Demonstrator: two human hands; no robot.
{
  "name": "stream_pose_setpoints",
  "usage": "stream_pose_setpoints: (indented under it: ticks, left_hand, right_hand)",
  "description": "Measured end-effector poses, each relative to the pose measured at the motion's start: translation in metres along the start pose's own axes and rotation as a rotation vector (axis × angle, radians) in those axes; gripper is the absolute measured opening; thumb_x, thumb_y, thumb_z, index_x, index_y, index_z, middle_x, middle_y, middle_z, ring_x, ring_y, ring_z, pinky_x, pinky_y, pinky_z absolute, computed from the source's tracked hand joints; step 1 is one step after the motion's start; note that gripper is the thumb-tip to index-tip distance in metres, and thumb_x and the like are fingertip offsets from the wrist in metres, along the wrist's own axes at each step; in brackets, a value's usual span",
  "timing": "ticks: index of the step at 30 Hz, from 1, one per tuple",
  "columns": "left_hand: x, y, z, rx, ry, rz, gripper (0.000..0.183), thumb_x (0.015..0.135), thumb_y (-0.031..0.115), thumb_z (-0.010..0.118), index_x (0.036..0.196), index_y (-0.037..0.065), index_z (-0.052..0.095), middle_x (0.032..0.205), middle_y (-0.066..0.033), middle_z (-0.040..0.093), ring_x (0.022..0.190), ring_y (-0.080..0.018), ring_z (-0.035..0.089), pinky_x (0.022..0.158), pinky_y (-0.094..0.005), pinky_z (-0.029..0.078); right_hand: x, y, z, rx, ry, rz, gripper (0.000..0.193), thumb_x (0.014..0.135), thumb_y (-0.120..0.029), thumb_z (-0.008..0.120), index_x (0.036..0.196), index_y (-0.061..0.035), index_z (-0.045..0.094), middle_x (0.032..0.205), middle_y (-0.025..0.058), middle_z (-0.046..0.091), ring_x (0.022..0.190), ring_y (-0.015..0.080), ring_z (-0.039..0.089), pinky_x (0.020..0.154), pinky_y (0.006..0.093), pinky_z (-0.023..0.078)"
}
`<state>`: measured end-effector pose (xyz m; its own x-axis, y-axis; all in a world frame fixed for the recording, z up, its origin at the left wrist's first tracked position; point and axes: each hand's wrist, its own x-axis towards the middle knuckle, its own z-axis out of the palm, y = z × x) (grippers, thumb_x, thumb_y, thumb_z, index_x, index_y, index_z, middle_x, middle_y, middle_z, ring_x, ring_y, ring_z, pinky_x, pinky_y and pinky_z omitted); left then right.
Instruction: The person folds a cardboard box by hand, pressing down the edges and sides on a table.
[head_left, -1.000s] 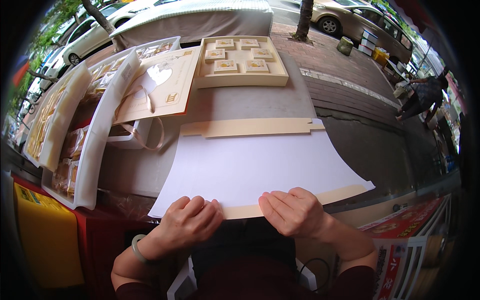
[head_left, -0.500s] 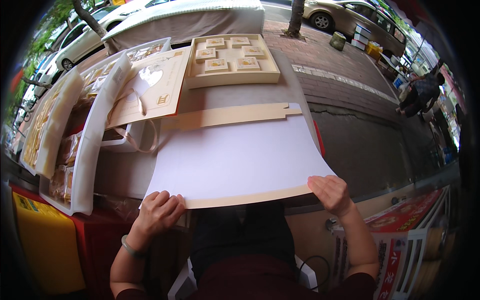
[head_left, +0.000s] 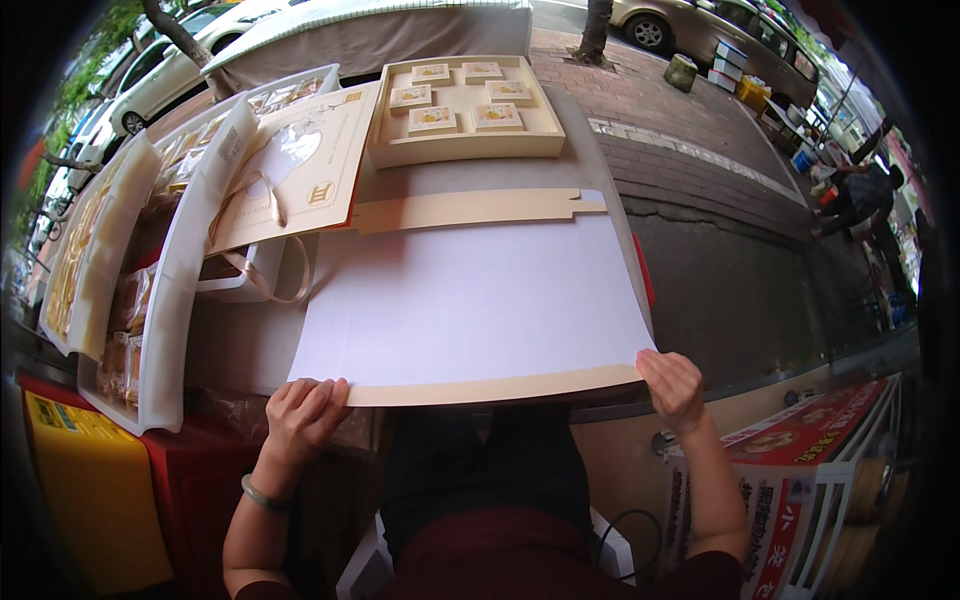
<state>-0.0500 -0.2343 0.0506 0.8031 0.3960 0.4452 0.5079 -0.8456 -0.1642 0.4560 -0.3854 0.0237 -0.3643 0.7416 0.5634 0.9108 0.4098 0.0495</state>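
A large white cardboard sheet [head_left: 470, 300] with cream flaps along its near and far edges lies on the table in front of me. My left hand [head_left: 305, 415], a pale bangle on its wrist, pinches the near left corner. The near right corner is between the closed fingers and thumb of my right hand [head_left: 673, 390]. Overlapping the sheet's far left corner is a cream printed gift bag [head_left: 325, 205] with ribbon handles. Beyond the sheet stands a shallow cream box [head_left: 475, 152] holding several small square printed boxes [head_left: 432, 119].
White plastic trays [head_left: 185, 290] of wrapped pastries line the left side, above a red and yellow container [head_left: 95, 490]. A white rack with printed posters [head_left: 790, 480] stands at the lower right. Past the grey table [head_left: 585, 165] are a brick pavement, parked cars and a person.
The sheet's near edge has flattened from a bow to nearly straight. My hands have moved slightly apart, still gripping the corners. The view has shifted a little.
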Motion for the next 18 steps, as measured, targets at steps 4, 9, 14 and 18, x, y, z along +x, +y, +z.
stream_pose_setpoints:
  ticks: [4,9,14,18]
  left_hand:
    - [-0.002,0.0,0.005,0.025,-0.016,0.017,0.037,0.079,0.002,0.07,0.116,0.0,0.069,0.1,-0.008,0.066,0.087,-0.0207,0.066,0.074,-0.0339,0.056]
    - [-0.008,0.003,0.009,-0.05,0.01,-0.063,0.036,0.079,0.0,0.068,0.115,0.0,0.07,0.105,-0.0081,0.066,0.088,-0.0212,0.066,0.077,-0.0353,0.056]
    - [0.0,0.009,0.007,-0.05,0.053,-0.038,0.035,0.078,0.0,0.069,0.113,0.0,0.071,0.106,-0.0073,0.066,0.086,-0.0198,0.065,0.077,-0.0342,0.056]
    - [0.008,0.021,0.006,-0.056,0.124,0.009,0.032,0.078,0.001,0.069,0.111,0.001,0.072,0.105,-0.0067,0.065,0.084,-0.0191,0.064,0.076,-0.0337,0.056]
  right_hand:
    - [-0.004,-0.003,0.004,-0.006,0.012,0.017,0.022,0.085,0.001,0.063,0.106,0.003,0.072,0.104,0.0162,0.075,0.096,0.0287,0.074,0.081,0.0394,0.058]
    - [-0.012,-0.006,0.007,-0.03,-0.039,0.079,0.027,0.084,0.001,0.067,0.111,0.002,0.071,0.11,0.0154,0.074,0.104,0.0301,0.072,0.088,0.0437,0.055]
    - [0.011,-0.044,0.018,-0.139,-0.181,0.272,0.053,0.08,-0.01,0.077,0.13,-0.0025,0.063,0.141,0.0154,0.059,0.138,0.034,0.05,0.112,0.0645,0.034]
    - [0.065,-0.095,0.05,0.024,-0.032,0.055,0.025,0.088,-0.005,0.064,0.111,-0.001,0.072,0.112,0.0129,0.072,0.108,0.0308,0.07,0.101,0.0526,0.05]
